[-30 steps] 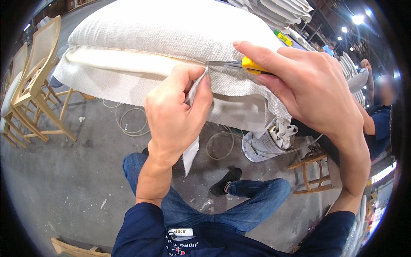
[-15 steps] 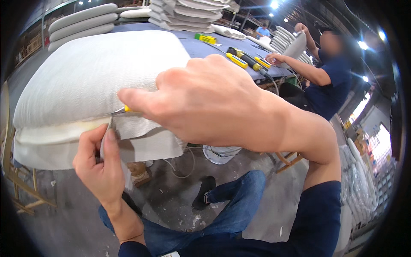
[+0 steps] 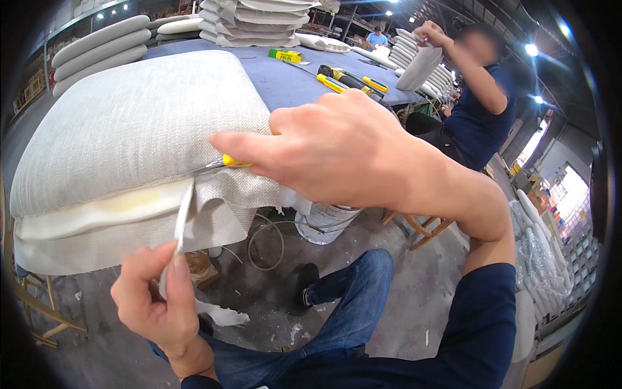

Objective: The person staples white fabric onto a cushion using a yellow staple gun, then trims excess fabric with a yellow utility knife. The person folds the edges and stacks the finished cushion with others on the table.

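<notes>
A padded seat cushion [image 3: 139, 123] in pale grey woven fabric lies in front of me at the table's edge. Along its near side, white padding [image 3: 110, 209] shows between the upper cover and a lower fabric flap [image 3: 97, 246]. My right hand [image 3: 330, 146] is closed around a yellow-handled utility knife [image 3: 231, 161], most of its handle hidden by the hand. Its blade meets the fabric edge at the near side. Lower down, my left hand [image 3: 159, 295] pinches a narrow fabric strip [image 3: 184, 217], pulled taut and still joined to the cover near the blade.
On the blue-grey table [image 3: 285, 84] lie a yellow-green box [image 3: 285, 56], a yellow knife [image 3: 332, 83] and a black-and-yellow tool [image 3: 346, 76]. Stacked cushions [image 3: 100, 55] stand behind. At right a co-worker [image 3: 476, 97] handles a cushion. A white bucket [image 3: 321, 223] sits below.
My left hand has drawn down, and a longer strip hangs between it and the cover. The knife has shifted right in view. The co-worker's hands have risen with a cushion.
</notes>
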Motion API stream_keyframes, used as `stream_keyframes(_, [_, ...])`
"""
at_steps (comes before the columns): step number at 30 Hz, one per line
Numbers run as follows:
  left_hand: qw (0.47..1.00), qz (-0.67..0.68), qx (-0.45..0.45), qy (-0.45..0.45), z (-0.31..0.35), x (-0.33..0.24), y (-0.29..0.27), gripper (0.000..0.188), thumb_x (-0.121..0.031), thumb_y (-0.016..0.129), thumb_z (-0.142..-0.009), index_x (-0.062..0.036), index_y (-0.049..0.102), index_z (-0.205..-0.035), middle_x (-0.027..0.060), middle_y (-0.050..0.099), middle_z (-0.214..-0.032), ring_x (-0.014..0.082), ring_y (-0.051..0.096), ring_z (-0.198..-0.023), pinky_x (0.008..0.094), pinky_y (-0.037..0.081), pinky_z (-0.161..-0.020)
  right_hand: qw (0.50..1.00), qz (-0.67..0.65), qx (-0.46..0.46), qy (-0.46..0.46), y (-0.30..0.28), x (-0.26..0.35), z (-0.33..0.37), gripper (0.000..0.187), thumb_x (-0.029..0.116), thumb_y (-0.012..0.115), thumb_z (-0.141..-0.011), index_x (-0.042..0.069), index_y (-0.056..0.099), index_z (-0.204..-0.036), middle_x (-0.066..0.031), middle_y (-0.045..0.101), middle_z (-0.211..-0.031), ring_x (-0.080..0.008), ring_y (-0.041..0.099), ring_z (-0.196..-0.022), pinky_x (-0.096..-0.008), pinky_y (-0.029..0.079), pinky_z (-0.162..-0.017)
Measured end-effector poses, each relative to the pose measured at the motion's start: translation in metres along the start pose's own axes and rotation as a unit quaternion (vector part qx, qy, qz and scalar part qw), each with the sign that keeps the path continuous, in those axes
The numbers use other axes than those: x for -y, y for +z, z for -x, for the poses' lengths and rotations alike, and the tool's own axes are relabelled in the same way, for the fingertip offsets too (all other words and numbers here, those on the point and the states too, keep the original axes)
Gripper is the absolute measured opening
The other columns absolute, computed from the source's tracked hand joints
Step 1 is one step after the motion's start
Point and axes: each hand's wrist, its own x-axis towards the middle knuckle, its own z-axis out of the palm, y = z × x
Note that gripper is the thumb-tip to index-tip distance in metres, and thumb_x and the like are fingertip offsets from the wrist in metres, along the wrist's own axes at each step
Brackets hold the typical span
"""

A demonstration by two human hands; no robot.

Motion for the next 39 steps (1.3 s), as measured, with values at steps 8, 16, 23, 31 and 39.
stream_keyframes(8, [0.995,-0.030,0.079,0.056,-0.011,0.000,0.008,0.004,-0.001,0.062,-0.098,0.0022,0.064,-0.099,0.0023,0.059,-0.094,0.0078,0.052,-0.079,0.0205,0.040,-0.069,0.998,-0.028,-0.052,-0.002,0.009,-0.011,0.011,0.040,0.023,0.064,-0.095,0.026,0.067,-0.135,-0.0099,0.069,-0.072,-0.0311,0.069,-0.057,-0.0439,0.052,-0.048])
stream_keyframes(16, [0.988,0.139,-0.015,-0.070,-0.011,0.024,0.029,0.026,0.001,0.063,-0.092,0.0012,0.061,-0.118,0.0052,0.061,-0.099,0.0111,0.058,-0.086,0.0265,0.050,-0.077,0.998,-0.031,-0.062,-0.005,0.006,-0.010,0.015,0.044,0.027,0.072,-0.093,0.026,0.065,-0.137,-0.0045,0.067,-0.073,-0.0282,0.068,-0.060,-0.0414,0.051,-0.051])
stream_keyframes(23, [0.992,-0.114,-0.023,0.046,-0.017,0.021,0.043,0.040,-0.012,0.083,-0.082,-0.0031,0.069,-0.118,0.0043,0.056,-0.080,0.0140,0.052,-0.069,0.0289,0.045,-0.062,0.998,-0.044,-0.037,-0.026,-0.011,-0.013,0.017,0.056,0.010,0.072,-0.091,0.014,0.062,-0.146,-0.0105,0.073,-0.091,-0.0269,0.069,-0.072,-0.0379,0.054,-0.067])
stream_keyframes(31, [0.985,-0.156,-0.056,0.054,-0.021,0.032,0.041,0.027,-0.016,0.081,-0.086,-0.0037,0.071,-0.109,0.0069,0.065,-0.079,0.0198,0.061,-0.062,0.0330,0.049,-0.057,0.996,-0.063,-0.040,-0.046,-0.011,-0.006,0.000,0.057,0.006,0.072,-0.090,0.012,0.063,-0.146,-0.0133,0.070,-0.088,-0.0262,0.066,-0.070,-0.0381,0.051,-0.065])
stream_keyframes(39, [0.999,0.044,0.002,0.009,-0.019,0.028,0.039,0.011,-0.001,0.074,-0.095,0.0022,0.071,-0.105,0.0021,0.068,-0.073,0.0038,0.057,-0.066,0.0210,0.044,-0.060,0.998,-0.022,0.007,-0.061,-0.014,-0.004,-0.014,0.055,0.010,0.072,-0.091,0.014,0.063,-0.145,-0.0120,0.067,-0.083,-0.0279,0.064,-0.069,-0.0409,0.050,-0.064])
